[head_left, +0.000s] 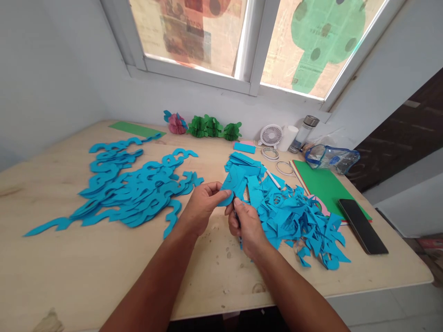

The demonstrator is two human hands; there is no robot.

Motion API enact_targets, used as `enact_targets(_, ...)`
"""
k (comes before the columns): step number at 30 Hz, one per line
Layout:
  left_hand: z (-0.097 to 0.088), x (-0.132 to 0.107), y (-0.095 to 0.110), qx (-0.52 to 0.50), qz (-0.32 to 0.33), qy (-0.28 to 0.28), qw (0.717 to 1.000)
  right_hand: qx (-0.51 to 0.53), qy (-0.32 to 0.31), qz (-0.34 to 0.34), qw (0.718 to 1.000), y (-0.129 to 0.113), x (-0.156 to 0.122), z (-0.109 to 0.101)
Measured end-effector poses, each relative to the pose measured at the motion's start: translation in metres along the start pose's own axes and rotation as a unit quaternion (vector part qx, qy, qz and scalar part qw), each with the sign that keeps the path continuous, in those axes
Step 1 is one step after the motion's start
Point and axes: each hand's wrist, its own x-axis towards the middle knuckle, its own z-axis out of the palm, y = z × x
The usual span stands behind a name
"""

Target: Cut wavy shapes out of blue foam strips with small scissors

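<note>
Blue paper piece (227, 198) held over the middle of a wooden surface (114, 281).
Wavy blue strips (138, 188) lie heaped toward the surface's left edge; the left hand (203, 204) pinches the paper piece between thumb and fingers, about midway between the far and near edges; the right hand (249, 226), just beside it, is clamped around a dark tool (236, 216), mostly hidden; blue scraps (299, 212) spread from there toward the right edge, where a black phone (362, 226) overlaps a green sheet (323, 184).
</note>
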Motion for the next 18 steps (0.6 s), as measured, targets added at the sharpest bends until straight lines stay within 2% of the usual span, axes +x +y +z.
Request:
enact_targets(7, -0.0007, 0.0004, 0.0008, 0.037, 0.026, -0.015, 0.999, -0.015, 0.002, 0.006, 1.0, -0.0003, 0.0003, -0.0017)
enact_targets(18, -0.0033, 0.0006, 0.0029, 0.047, 0.027, -0.022, 0.998, -0.026, -0.004, 0.008, 1.0, -0.0025, -0.0004, -0.0014)
